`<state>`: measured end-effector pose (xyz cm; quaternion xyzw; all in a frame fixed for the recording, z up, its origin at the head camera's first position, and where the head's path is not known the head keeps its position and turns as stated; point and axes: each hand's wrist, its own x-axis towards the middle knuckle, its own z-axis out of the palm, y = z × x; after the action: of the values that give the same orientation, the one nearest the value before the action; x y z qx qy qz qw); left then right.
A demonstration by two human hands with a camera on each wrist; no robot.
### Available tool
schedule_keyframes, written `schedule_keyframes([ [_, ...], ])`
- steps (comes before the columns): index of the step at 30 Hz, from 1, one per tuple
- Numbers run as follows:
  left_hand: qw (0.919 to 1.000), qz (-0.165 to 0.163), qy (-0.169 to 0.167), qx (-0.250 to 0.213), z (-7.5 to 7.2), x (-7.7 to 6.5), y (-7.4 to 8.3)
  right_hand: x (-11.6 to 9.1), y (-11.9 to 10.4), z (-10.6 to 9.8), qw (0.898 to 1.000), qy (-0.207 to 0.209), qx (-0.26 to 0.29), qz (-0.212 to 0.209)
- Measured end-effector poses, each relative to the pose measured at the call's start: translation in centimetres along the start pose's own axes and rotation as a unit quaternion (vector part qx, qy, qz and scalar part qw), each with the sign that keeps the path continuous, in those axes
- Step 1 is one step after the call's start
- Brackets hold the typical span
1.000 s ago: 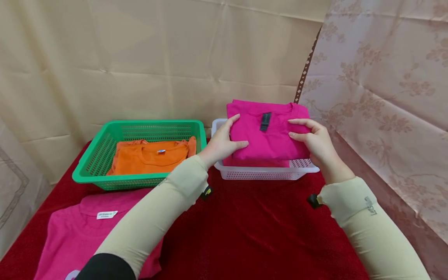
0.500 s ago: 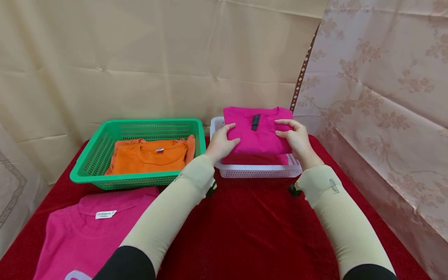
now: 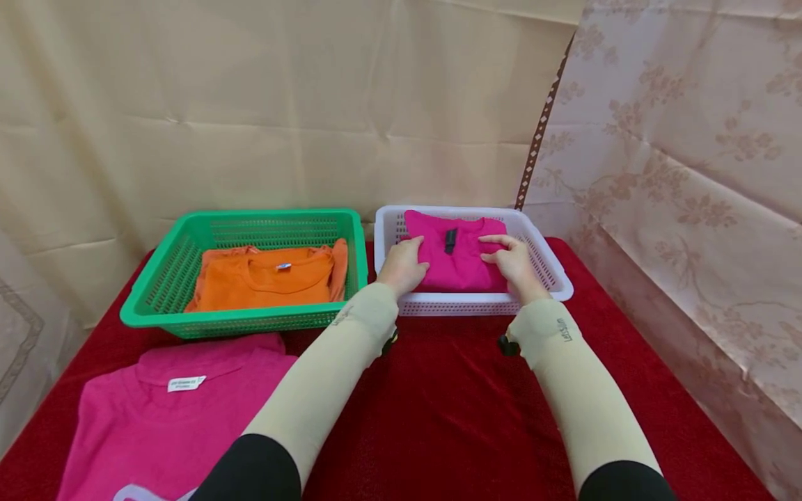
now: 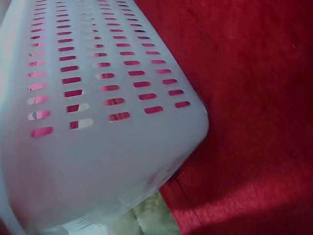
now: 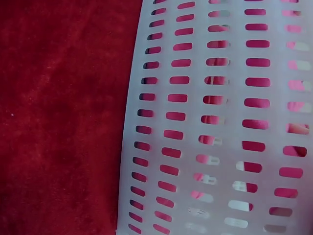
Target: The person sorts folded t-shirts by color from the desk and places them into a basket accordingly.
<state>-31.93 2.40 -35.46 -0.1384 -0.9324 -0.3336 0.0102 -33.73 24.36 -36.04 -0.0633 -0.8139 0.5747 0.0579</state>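
Within the white basket (image 3: pixel 460 299): the folded pink shirt (image 3: pixel 464 270), nearer the left wall than the right, black tag (image 3: pixel 450 241) uppermost, collar toward the far side
Pink shirt's long axis: left to right, along the basket's own length
Between the hands: the pink shirt, one hand at each short side, both touching it, neither clearly nearer
Left hand (image 3: pixel 403 266): holds the left edge, forefinger and thumb parted on top; the other fingers are hidden, so I cannot tell how far they bend
Right hand (image 3: pixel 515 264): holds the right side the same way, forefinger and thumb a little apart on the cloth, lower fingers out of sight
Wrist views: slotted basket walls with pink behind, the grip itself unclear
Green basket (image 3: pixel 250 319): just left of the white one, with the folded orange shirt (image 3: pixel 285 282) inside
Worktop (image 3: pixel 464 417): red cloth, bearing both baskets and, near left, the white-tagged shirt (image 3: pixel 144 431), partly behind the left arm
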Motion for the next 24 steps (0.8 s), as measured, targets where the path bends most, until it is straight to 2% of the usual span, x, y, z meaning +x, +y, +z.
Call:
schedule_keyframes([
  [5, 0.9972, 0.015, -0.024, 0.068, 0.2, 0.1, 0.0, 0.1, 0.2, 0.2, 0.999, -0.027, -0.042, 0.012],
  [11, 0.9946, 0.007, -0.042, 0.095, 0.3, 0.1, -0.2, 0.7, 0.7, 0.4, 0.991, -0.07, -0.111, 0.025],
  [13, 0.9939, 0.01, -0.039, 0.103, 0.4, 0.1, -0.3, 0.8, 0.9, 0.4, 0.982, -0.087, -0.168, 0.017],
  [18, 0.9924, 0.021, -0.035, 0.116, 0.7, 0.3, -0.2, 0.7, 1.1, 0.1, 0.945, -0.113, -0.306, -0.009],
  [20, 0.9922, 0.015, -0.038, 0.118, 0.7, 0.3, -0.1, 0.7, 1.1, 0.1, 0.939, -0.116, -0.324, -0.015],
  [24, 0.9919, -0.008, -0.05, 0.117, 0.9, 0.3, -0.1, 0.6, 1.1, 0.2, 0.935, -0.123, -0.332, -0.016],
])
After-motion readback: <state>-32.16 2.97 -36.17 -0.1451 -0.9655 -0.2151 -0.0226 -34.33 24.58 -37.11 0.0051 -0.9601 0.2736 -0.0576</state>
